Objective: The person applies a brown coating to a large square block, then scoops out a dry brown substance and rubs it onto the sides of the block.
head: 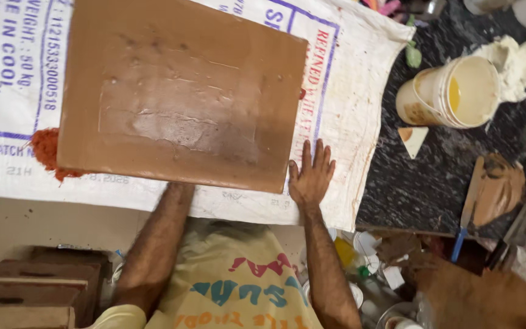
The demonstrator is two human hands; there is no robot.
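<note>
A: Quick pass. Big thing in frame?

B: Brown cardboard sheet [178, 91], flat, lying on a white woven sack [348, 140] with blue and red print. Sack is spread over a dark speckled counter [415, 189].

A: Hands?

B: Right hand [310, 176] is flat on the sack, fingers spread wide, touching the sheet's lower right edge. Grip is open, nothing held. Left hand is hidden under the sheet's near edge; only the left forearm [156, 244] shows, so I cannot tell its grip.

A: Anything else on the sack?

B: Patch of red-orange powder [47, 149] poking out at the sheet's lower left corner.

A: Right side of the counter?

B: Off-white plastic bucket [448, 91] tipped on its side, yellowish inside. Cream-coloured lump [509, 58] just beside its rim. Small white triangular piece [413, 139] below the bucket. Blue-handled scraper [467, 210] next to a brown paste smear [500, 189].

A: Foreground?

B: Yellow printed shirt [232, 286], wooden boxes [25, 286] at lower left.
</note>
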